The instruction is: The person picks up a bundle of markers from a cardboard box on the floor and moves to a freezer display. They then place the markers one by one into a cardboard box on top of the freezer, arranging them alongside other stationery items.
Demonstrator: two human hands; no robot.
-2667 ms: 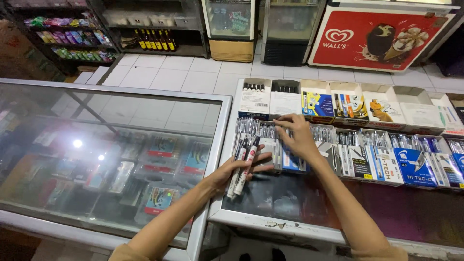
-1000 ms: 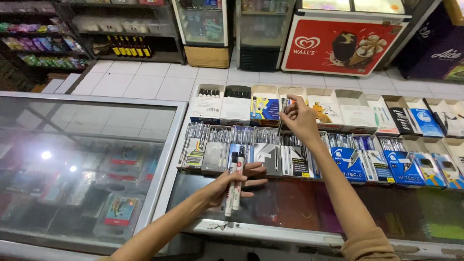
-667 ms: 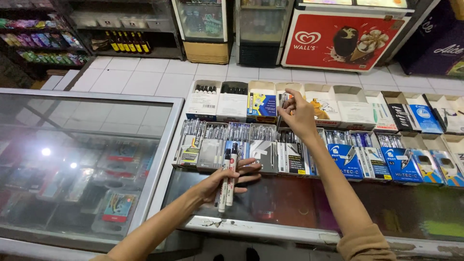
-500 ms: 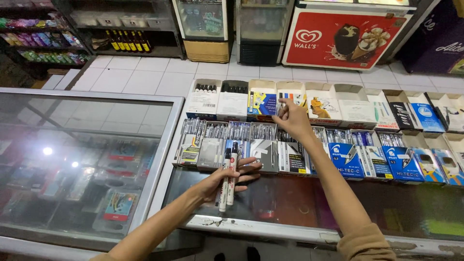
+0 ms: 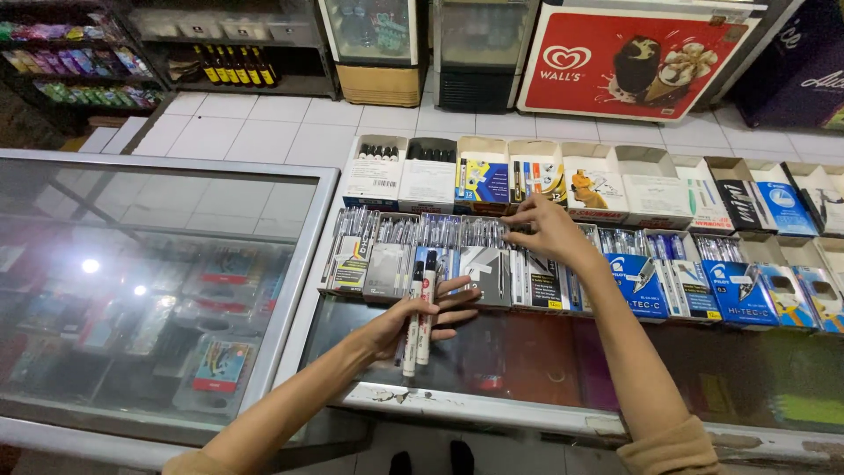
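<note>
Down at the glass-topped counter (image 5: 527, 369), the left hand (image 5: 413, 321) is closed around two white markers (image 5: 418, 312) with black caps, gripping them about midway so that they lie side by side, caps toward twelve o'clock, their upper ends lying over the near edge of the front row of pen boxes (image 5: 457, 259). Its fingers stretch out toward three o'clock, loosely spread past the markers. The right hand (image 5: 549, 230) sits at about one o'clock from the left, well apart from it, resting over the far end of the front row where the pens stand packed in their open cartons; its fingertips (image 5: 517, 225) are pinched together toward nine o'clock, seemingly on a pen top, though the view is too small to tell whether anything is truly held. Beyond it, toward twelve o'clock, runs a back row of open boxes (image 5: 536, 171) with raised flaps, white, yellow and blue. Off at nine o'clock lies a second glass display case (image 5: 158, 264) with packaged goods under its pane. Farther off, across a white tiled floor (image 5: 290, 123), stands a red ice-cream freezer (image 5: 651, 57).
</note>
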